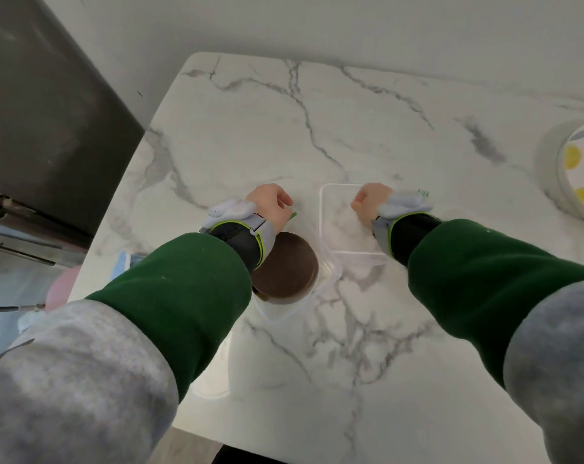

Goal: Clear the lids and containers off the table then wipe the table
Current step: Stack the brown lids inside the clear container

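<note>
Two clear plastic containers sit mid-table on the white marble table (317, 128). The clear square container (334, 236) is empty. My right hand (370, 200) is curled into a fist over its far right corner, at the rim. To its left, a second clear container (327, 279) holds a round brown lid (287, 266). My left hand (270, 204) is closed just beyond that container's far edge, and its fingertips are hidden. A clear lid (213, 380) lies near the front edge, partly under my left forearm.
A round white container with a lemon-print lid (578, 172) stands at the right edge. A dark steel appliance (49, 112) stands close to the table's left side. Something blue (125, 262) and something pink (66, 286) show at the left table edge.
</note>
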